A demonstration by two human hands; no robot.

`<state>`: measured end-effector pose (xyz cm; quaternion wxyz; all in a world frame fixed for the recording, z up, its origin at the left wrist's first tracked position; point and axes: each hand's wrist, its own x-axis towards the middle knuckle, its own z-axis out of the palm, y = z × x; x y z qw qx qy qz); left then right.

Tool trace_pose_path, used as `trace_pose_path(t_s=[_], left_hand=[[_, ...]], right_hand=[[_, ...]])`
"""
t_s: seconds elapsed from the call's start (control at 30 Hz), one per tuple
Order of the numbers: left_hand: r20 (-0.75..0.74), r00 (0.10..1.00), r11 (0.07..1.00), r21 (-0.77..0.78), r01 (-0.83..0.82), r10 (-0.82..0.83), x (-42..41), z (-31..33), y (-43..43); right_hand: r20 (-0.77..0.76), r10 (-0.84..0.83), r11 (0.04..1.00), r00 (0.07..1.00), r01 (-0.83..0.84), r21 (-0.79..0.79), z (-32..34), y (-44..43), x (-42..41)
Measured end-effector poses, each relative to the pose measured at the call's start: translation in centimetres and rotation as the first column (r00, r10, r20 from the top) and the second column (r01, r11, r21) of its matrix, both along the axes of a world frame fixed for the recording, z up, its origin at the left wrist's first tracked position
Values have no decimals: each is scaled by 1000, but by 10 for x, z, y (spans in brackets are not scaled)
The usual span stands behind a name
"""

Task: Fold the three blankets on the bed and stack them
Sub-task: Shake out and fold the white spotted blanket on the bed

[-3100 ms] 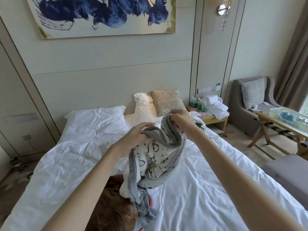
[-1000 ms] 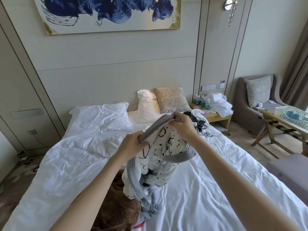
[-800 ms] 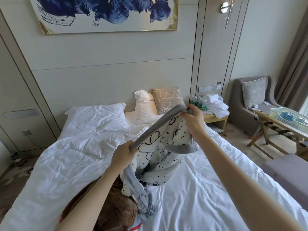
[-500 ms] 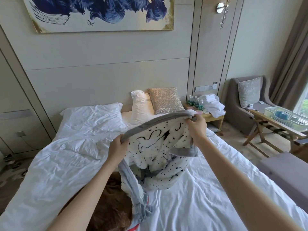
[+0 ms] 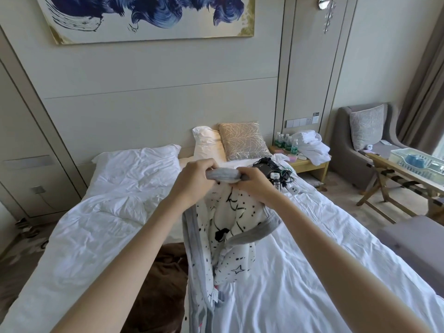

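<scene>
Two hands meet on one short stretch of grey hem. My left hand (image 5: 195, 181) and right hand (image 5: 254, 186) each pinch the bunched border of the star-patterned blanket (image 5: 228, 239), knuckles almost touching, raised over the middle of the bed (image 5: 300, 272). The rest of it hangs below them as a twisted rope. Its lower end trails onto the white duvet beside the brown blanket (image 5: 161, 280), which lies crumpled at the near left.

My main worry is the grip itself. With both hands this close together I judge I hold a length of edge, not two corners, so any fold started from here would come out lopsided and thick. The hem is wadded between my fingers, so a layer could slide out as I draw my hands apart.

The hanging tail is the second risk. If I lift or shake it, it may drag the brown blanket toward the bed's edge.

Just beyond my right hand sits a tangle of cables and small devices (image 5: 274, 173). A wide flick to open the cloth could catch on them.

I cannot pick out a third blanket with certainty.
</scene>
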<state>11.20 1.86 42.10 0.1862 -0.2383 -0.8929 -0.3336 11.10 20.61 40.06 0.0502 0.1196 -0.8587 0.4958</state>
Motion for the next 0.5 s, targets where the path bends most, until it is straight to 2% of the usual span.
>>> trace_pose_path(t_s=[0.13,0.37,0.5], left_hand=[[-46,994,995,-13,-96,95,2,-32,-19],[127,916,923,7,-385,382,3,-99,-61],[157,856,868,-148,-473,493,2,-120,-66]], right_hand=[[-23,-122,988,992,119,-102,6,9,-2],[-10,-341,876,940,314,-365,18,39,-4],[-25,-337,870,941,301,-390,17,41,-5]])
